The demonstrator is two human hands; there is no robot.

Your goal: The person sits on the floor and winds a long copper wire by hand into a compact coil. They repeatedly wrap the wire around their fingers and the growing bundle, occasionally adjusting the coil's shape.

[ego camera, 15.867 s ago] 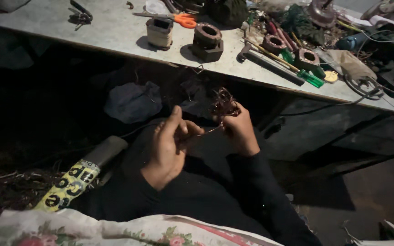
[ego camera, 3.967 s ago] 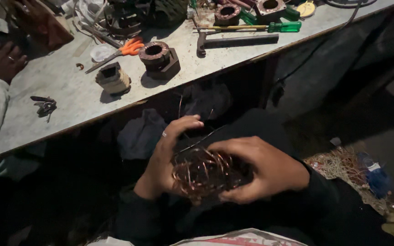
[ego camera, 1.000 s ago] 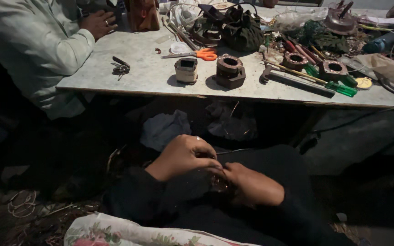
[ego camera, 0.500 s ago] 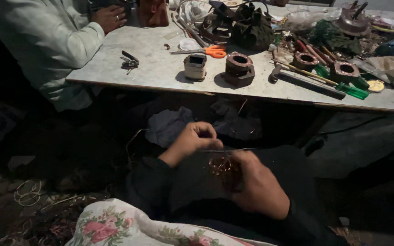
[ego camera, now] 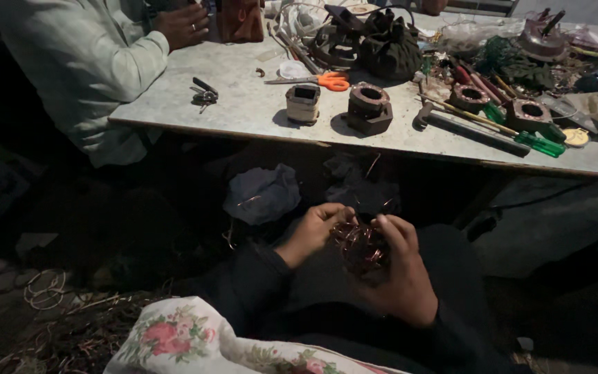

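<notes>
A: Item one, what the hands hold?

B: A copper-wire coil bundle (ego camera: 363, 244), tangled, reddish, held over the lap below the table edge. The right hand (ego camera: 401, 275) cups it from beneath and behind, fingers curled around it. The left hand (ego camera: 318, 228) meets it from the left, fingertips pinched narrow on strands at its upper left side.

A: Item two, the table?

B: A pale worktable (ego camera: 243, 104), well above and beyond the hands. Near its front edge: a small cream-coloured wound coil block (ego camera: 303, 103), and just beside it to the right a dark square motor stator (ego camera: 369, 107). Behind these, orange-handled scissors (ego camera: 321, 80). To the right, a hammer (ego camera: 466, 129) lying flat, a green-handled screwdriver (ego camera: 520, 136), and two more brown stators (ego camera: 470, 97) among loose clutter. A bunch of keys (ego camera: 203, 94) lies at the left.

A: Item three, other persons?

B: One, in a pale shirt sleeve (ego camera: 98, 62), at the table's left end; that person's hand (ego camera: 183, 25) rests on the tabletop by a brown object, too dim to identify.

A: Item four, the surroundings?

B: Grey cloth (ego camera: 263, 194) hangs in the dark under the table. A floral fabric (ego camera: 188, 339) lies across the bottom of the view, with loose wire scraps (ego camera: 46, 291) on the floor at left.
</notes>
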